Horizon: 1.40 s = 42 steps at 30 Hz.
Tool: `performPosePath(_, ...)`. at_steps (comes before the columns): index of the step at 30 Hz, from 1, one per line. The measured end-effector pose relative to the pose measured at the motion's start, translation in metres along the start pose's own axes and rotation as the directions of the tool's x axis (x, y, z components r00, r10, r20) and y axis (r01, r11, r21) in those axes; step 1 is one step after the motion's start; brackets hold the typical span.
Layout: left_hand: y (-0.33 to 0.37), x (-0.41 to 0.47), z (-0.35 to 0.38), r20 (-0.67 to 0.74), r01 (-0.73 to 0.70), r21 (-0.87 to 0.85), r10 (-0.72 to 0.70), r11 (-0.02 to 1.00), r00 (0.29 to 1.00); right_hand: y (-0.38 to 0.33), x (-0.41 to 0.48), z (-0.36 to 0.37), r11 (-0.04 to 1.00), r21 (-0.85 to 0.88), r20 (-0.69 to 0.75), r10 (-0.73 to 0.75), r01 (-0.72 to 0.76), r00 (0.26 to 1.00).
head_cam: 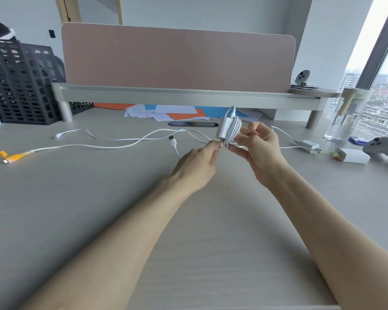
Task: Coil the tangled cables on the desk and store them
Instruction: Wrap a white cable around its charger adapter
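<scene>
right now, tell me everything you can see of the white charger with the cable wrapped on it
The charger is a white, plastic-looking plug block with white cable wound round it in several turns. A short loop sticks up at the top and two metal prongs point down. It is held roughly upright above the desk. The left hand pinches its lower end by the prongs; the right hand grips the coiled side.

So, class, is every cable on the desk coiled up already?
No: a loose white cable lies sprawled across the desk, while the left hand and right hand hold just one coiled bundle.
</scene>
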<state>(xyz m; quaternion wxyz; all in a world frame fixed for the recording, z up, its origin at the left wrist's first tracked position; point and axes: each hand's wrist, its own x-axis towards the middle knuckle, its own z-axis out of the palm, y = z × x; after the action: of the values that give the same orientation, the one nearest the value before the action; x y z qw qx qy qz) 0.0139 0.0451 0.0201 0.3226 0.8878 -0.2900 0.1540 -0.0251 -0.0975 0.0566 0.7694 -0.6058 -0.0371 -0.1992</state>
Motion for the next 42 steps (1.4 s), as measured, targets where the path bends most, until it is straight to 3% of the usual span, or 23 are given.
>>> performPosePath(5, 0.002, -0.003, 0.004, 0.036, -0.085, 0.167, 0.081, 0.982, 0.996, 0.004, 0.001, 0.003, 1.0, 0.015, -0.105, 0.027, -0.026, 0.994)
performPosePath(10, 0.008, -0.008, -0.003, 0.124, -0.14, 0.407, 0.097, 0.903, 0.987, 0.001, 0.003, -0.004, 0.905, 0.36, -0.081, 0.27, -0.225, 0.959)
performPosePath(12, 0.011, -0.009, -0.004, 0.157, -0.15, 0.455, 0.087, 0.878, 0.984, 0.001, 0.004, -0.005, 0.881, 0.4, -0.068, 0.303, -0.253, 0.951)
performPosePath(18, 0.014, -0.009, -0.014, 0.087, -0.145, 0.536, 0.116, 0.832, 0.989, 0.007, 0.011, -0.007, 0.978, 0.061, -0.204, 0.207, -0.199, 0.957)
performPosePath(23, 0.023, -0.013, -0.021, -0.015, -0.252, 0.532, 0.307, 0.808, 0.951, 0.016, 0.012, -0.012, 0.957, -0.277, -0.251, 0.016, -0.087, 0.968)
performPosePath(27, 0.013, -0.002, -0.025, -0.111, -0.36, 0.478, 0.461, 0.802, 0.88, 0.018, 0.014, -0.016, 0.87, -0.49, -0.137, -0.02, -0.05, 0.99)
performPosePath(31, 0.001, 0.002, -0.03, -0.131, -0.394, 0.483, 0.51, 0.781, 0.85, 0.021, 0.011, -0.011, 0.743, -0.668, 0.043, -0.025, 0.048, 0.999)
performPosePath(37, -0.016, 0.006, -0.036, -0.209, -0.369, 0.548, 0.55, 0.75, 0.808, 0.022, 0.007, -0.011, 0.643, -0.733, 0.221, -0.087, 0.224, 0.971)
performPosePath(42, -0.02, 0.003, -0.038, -0.185, -0.353, 0.508, 0.5, 0.786, 0.846, 0.021, 0.005, -0.01, 0.579, -0.753, 0.323, -0.087, 0.311, 0.942)
